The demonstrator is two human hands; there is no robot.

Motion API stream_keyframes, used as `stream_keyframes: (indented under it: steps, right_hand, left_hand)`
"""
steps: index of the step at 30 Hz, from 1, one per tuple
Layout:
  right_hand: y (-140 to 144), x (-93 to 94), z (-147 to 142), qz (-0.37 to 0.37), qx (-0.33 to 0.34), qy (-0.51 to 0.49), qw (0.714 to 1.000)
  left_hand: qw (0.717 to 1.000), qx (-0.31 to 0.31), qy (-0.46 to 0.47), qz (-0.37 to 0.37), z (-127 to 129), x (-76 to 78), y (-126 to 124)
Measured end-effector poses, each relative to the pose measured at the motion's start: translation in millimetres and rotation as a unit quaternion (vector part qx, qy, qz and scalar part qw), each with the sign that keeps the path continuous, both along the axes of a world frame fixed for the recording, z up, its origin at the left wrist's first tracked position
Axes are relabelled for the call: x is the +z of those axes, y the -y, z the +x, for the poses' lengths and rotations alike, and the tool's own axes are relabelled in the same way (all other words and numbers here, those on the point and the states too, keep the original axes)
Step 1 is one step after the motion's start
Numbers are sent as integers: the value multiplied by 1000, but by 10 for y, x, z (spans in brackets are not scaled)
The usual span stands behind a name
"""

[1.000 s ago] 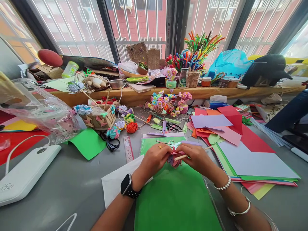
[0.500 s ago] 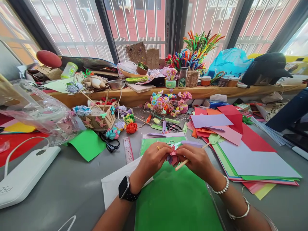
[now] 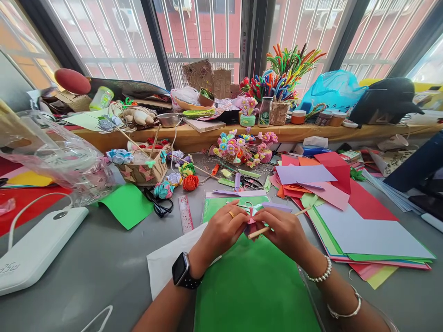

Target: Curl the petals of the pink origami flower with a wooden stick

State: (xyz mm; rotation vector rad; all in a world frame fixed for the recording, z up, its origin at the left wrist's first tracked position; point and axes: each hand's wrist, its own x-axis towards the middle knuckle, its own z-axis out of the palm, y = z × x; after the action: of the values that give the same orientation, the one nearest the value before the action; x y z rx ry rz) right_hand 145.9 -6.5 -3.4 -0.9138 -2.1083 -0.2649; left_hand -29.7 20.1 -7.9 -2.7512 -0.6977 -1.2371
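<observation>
Both hands meet over a green paper sheet at the table's near middle. My left hand, with a ring and a black smartwatch on the wrist, pinches a small pink folded paper flower. My right hand, with bead bracelets, grips the same flower together with a thin wooden stick that pokes out to the right. Most of the flower is hidden between the fingers.
A stack of coloured paper sheets lies to the right. A ruler, black glasses, scissors, finished paper flowers and a basket sit beyond the hands. A white device and plastic bag lie left.
Both hands have turned the flower a little; the stick's near end has swung up and in towards the fingers. The view has shifted slightly.
</observation>
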Motion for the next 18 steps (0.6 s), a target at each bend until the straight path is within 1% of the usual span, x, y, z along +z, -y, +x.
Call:
stream_keyframes:
  steps: [5, 7, 13, 18]
  right_hand:
    - [-6, 19, 23, 10, 5, -1, 1000]
    - [-7, 17, 25, 15, 7, -1, 1000]
    - [-7, 18, 15, 13, 7, -4, 1000]
    - [-5, 26, 19, -31, 0, 7, 1000]
  left_hand:
    - [998, 1, 12, -63, 3, 50, 5]
    - [997, 3, 9, -72, 5, 63, 7]
    - [999, 9, 24, -33, 15, 40, 16]
    - [1000, 21, 17, -7, 33, 9, 22]
